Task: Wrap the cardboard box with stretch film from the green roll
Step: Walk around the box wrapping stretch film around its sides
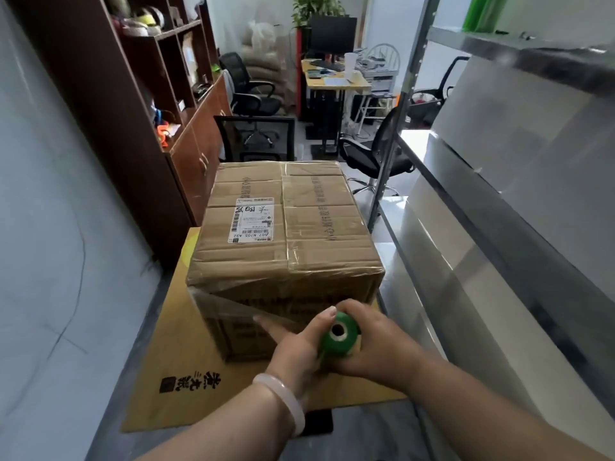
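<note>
Sitting on a flat sheet of brown cardboard [179, 354] that serves as the surface, one cardboard box [286, 234] fills the middle of a narrow office aisle. A dark brown shelf cabinet [139, 94] lines the left side and a grey metal rack [499, 168] the right. Further back stand a yellow-topped desk [336, 82] with one dark monitor [332, 34], a potted plant [316, 8] and three black office chairs, the nearest [369, 151] just behind the box.

One green roll [339, 334] of stretch film is held upright against the box's near face, its hollow core facing the camera. Both hands hold it. The left hand [299, 347] has its thumb curled over the top of the roll and its forefinger laid straight along the box, while the right hand [376, 347] curls round the roll from the other side. One pale bangle [283, 400] circles the left wrist. A band of clear film [226, 304] runs from the roll across the near face to the box's left corner.

One white shipping label [253, 221] lies on the box top, with barcodes, handwriting and a line that seems to read "N705 A32". Chinese characters are printed along the top flaps and the near face, too blurred to read. Black Chinese characters and a square mark [191, 382] are printed on the cardboard sheet.
</note>
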A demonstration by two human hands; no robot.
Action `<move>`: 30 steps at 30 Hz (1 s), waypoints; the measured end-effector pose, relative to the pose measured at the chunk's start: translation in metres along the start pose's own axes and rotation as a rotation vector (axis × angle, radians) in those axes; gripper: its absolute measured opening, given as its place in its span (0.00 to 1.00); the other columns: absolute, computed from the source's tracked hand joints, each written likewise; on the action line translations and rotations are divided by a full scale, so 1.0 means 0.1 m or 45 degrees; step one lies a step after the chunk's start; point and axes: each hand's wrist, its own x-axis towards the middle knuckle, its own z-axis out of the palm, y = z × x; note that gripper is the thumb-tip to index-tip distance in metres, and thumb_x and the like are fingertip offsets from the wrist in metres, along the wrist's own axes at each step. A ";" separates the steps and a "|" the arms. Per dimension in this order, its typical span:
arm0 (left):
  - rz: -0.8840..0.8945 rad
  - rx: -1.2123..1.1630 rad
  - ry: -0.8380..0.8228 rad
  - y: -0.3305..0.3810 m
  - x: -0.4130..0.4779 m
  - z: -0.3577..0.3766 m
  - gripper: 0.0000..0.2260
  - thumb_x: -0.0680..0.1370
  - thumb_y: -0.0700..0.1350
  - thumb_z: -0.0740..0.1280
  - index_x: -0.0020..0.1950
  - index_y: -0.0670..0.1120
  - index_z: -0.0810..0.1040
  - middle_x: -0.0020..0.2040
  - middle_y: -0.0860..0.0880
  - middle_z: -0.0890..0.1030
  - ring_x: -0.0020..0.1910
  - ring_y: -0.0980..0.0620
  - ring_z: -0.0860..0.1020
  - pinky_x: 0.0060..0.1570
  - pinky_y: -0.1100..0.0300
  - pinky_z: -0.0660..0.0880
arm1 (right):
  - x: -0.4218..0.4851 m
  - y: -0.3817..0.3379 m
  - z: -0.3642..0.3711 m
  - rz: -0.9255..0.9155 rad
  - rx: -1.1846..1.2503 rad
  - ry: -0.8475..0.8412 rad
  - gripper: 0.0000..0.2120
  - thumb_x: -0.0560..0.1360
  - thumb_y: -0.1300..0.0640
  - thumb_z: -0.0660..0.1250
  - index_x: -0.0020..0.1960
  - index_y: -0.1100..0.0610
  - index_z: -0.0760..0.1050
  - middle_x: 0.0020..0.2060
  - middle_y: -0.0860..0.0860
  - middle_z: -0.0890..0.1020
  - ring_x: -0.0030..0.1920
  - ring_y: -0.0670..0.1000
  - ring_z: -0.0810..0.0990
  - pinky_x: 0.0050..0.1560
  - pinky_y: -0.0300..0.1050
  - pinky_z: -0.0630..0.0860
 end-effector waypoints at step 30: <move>0.068 -0.200 0.295 -0.10 0.12 0.62 0.53 0.67 0.46 0.76 0.77 0.68 0.41 0.68 0.41 0.73 0.61 0.39 0.77 0.61 0.37 0.75 | 0.61 0.44 -0.73 -0.519 -0.232 -0.587 0.31 0.68 0.37 0.69 0.68 0.41 0.64 0.54 0.33 0.74 0.56 0.38 0.74 0.54 0.31 0.71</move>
